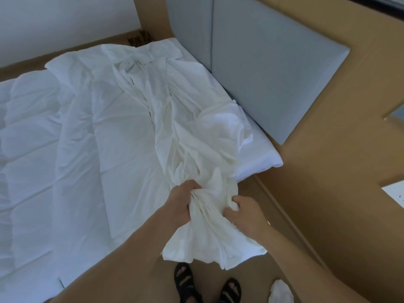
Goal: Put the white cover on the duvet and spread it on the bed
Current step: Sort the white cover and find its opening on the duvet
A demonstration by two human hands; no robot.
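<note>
The white cover [175, 136] lies bunched in a long crumpled strip across the bed, from the far corner toward me. Its near end hangs gathered over the bed's edge. My left hand [181, 204] grips that gathered cloth from the left, fingers curled into the folds. My right hand [244, 215] grips the same bunch from the right. The white quilted duvet [28, 132] lies spread flat over the left part of the bed [262, 158], partly under the cover.
A grey padded headboard [273, 62] stands along the bed's right side. Brown floor runs around the bed. My feet in black sandals [207, 285] stand at the bottom, with a small crumpled white cloth [281, 291] on the floor beside them.
</note>
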